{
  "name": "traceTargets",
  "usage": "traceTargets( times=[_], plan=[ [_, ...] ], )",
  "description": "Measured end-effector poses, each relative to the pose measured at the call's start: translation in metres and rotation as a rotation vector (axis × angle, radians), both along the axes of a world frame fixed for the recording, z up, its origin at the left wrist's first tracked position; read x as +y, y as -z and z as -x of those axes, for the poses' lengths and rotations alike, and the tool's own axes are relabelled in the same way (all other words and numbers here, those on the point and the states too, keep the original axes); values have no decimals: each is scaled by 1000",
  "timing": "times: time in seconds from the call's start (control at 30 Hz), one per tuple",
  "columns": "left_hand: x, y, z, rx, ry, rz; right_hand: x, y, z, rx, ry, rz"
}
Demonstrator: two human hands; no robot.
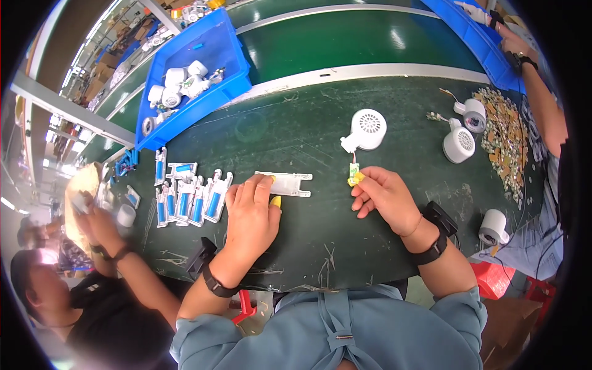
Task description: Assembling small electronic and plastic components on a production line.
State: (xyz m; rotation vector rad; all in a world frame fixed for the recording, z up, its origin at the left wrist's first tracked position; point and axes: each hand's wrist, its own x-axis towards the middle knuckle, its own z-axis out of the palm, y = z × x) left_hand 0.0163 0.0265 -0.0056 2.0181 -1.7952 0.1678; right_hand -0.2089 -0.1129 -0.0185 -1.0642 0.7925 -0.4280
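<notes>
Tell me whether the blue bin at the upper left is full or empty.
Partly full: white fan units lie inside the blue bin, with its blue bottom showing beside them.

Grey-blue top (pixel 401 327), loose short sleeves (pixel 459 313), gathered front strip (pixel 336 311), small metal bar (pixel 344 337); black wrist straps (pixel 221 285), dark boxy devices (pixel 441 219) beside them; yellow finger covers (pixel 275 201) on left hand (pixel 251 209) and right hand (pixel 390 198)

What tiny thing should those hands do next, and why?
I'd probably bring the small green board toward the white holder: the right hand pinches the board, while the left hand rests against the holder's end, perhaps steadying it.
</notes>
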Motion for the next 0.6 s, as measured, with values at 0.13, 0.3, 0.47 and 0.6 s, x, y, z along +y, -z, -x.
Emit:
traceTargets(
  times=[0.13, 0.3, 0.47, 0.6],
  plan=[
    [-5, -17, -33, 5, 64, 41, 0, -2, 2, 2, 19, -19],
    [0, -11, -192, 294, -493, 43, -1, -2, 1, 8, 22, -35],
    [73, 8, -360, 70, -871, -82, 2, -8, -5, -4, 38, -42],
    [87, 24, -404, -46, -1069, -275, -1, -4, -5, 79, 52, 3]
  ],
)
